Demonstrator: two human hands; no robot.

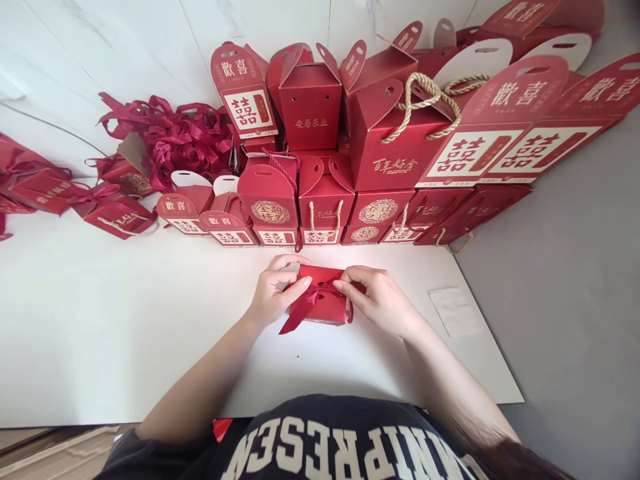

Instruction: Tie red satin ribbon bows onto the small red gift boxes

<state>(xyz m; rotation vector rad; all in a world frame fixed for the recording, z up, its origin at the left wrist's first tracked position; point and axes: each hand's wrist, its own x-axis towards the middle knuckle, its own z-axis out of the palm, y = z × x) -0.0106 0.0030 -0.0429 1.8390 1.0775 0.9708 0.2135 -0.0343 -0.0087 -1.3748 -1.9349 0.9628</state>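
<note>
A small red gift box [325, 308] sits on the white board [125, 320] right in front of me. A dark red ribbon [300, 310] crosses its top, one tail hanging down at the left. My left hand [277, 288] grips the box's left side, fingers curled, pinching the ribbon near the knot. My right hand [374, 295] holds the right side, its fingertips pinched on the ribbon at the box's top middle.
Stacks of red gift boxes with gold characters and rope handles [380, 140] line the far edge. A heap of red ribbons [170, 137] and more boxes [45, 187] lie at the left. A white slip of paper [454, 310] lies to the right. The grey floor [575, 300] shows at the right.
</note>
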